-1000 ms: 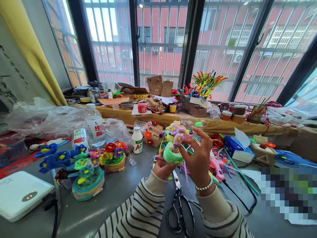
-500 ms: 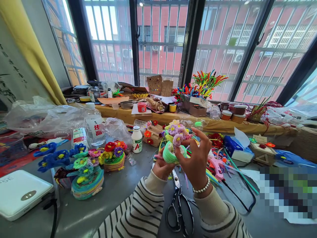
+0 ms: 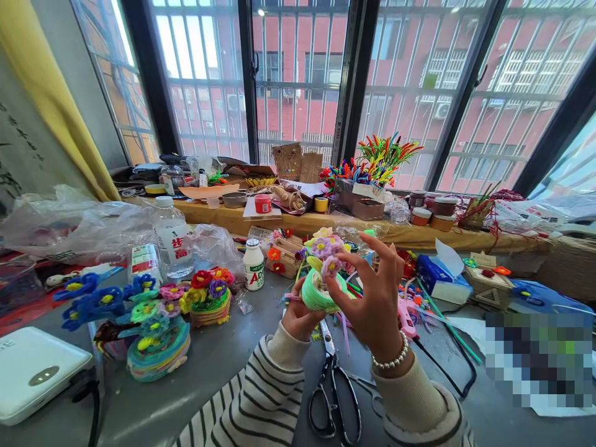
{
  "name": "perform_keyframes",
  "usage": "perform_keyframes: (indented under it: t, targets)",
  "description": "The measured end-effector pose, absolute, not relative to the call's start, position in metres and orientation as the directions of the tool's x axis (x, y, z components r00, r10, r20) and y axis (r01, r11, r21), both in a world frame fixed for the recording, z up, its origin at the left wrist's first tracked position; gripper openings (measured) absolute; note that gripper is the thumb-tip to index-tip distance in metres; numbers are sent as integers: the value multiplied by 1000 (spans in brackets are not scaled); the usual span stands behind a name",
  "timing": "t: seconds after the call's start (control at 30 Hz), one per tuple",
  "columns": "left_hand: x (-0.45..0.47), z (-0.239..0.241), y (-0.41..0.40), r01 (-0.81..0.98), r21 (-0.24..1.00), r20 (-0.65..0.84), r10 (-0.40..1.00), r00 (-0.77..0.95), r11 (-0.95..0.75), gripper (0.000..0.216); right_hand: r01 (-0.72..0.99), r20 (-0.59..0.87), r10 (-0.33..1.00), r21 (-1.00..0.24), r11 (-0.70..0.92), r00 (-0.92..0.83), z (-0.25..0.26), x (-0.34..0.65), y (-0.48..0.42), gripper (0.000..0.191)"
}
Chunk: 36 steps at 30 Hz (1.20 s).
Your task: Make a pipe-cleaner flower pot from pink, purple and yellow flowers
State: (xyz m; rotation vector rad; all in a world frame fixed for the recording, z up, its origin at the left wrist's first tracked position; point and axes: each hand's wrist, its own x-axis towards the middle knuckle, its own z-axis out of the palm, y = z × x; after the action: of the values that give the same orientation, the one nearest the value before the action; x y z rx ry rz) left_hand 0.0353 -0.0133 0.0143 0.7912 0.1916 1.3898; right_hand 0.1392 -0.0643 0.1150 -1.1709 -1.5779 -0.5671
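Observation:
My left hand (image 3: 298,318) grips the bottom of a small green coiled pipe-cleaner basket (image 3: 317,292) held above the grey table. Purple and yellow pipe-cleaner flowers (image 3: 326,248) stand up out of the basket. My right hand (image 3: 377,298) is at the basket's right side, thumb and forefinger pinched on a purple flower, the other fingers spread upward. A bead bracelet sits on my right wrist. Both sleeves are cream with dark stripes.
Black scissors (image 3: 333,385) lie on the table below my hands. Finished flower baskets (image 3: 158,335) stand at left, with a water bottle (image 3: 171,239) and a small white bottle (image 3: 254,266). A pink glue gun (image 3: 407,313), tissue box (image 3: 440,279) and loose pipe cleaners lie right. The window ledge (image 3: 288,220) holds craft supplies.
The basket and both hands have shifted slightly left and down in view; my right fingers have moved over the flowers. The camera has tilted a little.

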Motion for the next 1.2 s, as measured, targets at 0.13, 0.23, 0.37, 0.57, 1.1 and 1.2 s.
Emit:
perform_keyframes:
  t: [0.13, 0.23, 0.37, 0.57, 1.1, 1.2]
  targets:
    - [37, 16, -16, -799, 597, 357, 915, 185, -72, 62, 896, 935, 351, -203, 396, 56, 112, 137, -63, 22]
    - [38, 18, -20, -788, 609, 372, 910, 181, -93, 61, 899, 941, 329, -208, 385, 76, 110, 136, -63, 23]
    - [39, 17, -21, -764, 637, 375, 907, 190, -104, 61, 903, 948, 299, -222, 367, 111, 108, 136, -62, 24]
    - [38, 15, -19, -759, 648, 364, 900, 240, -60, 61, 897, 944, 309, -233, 376, 116, 109, 134, -61, 29]
    - [29, 18, -16, -799, 602, 304, 922, 238, 8, 60, 845, 921, 389, -209, 493, 1, 109, 136, -60, 15]
    - [23, 26, -20, -788, 613, 294, 908, 299, 61, 57, 815, 924, 377, -268, 513, 66, 110, 139, -60, 17]
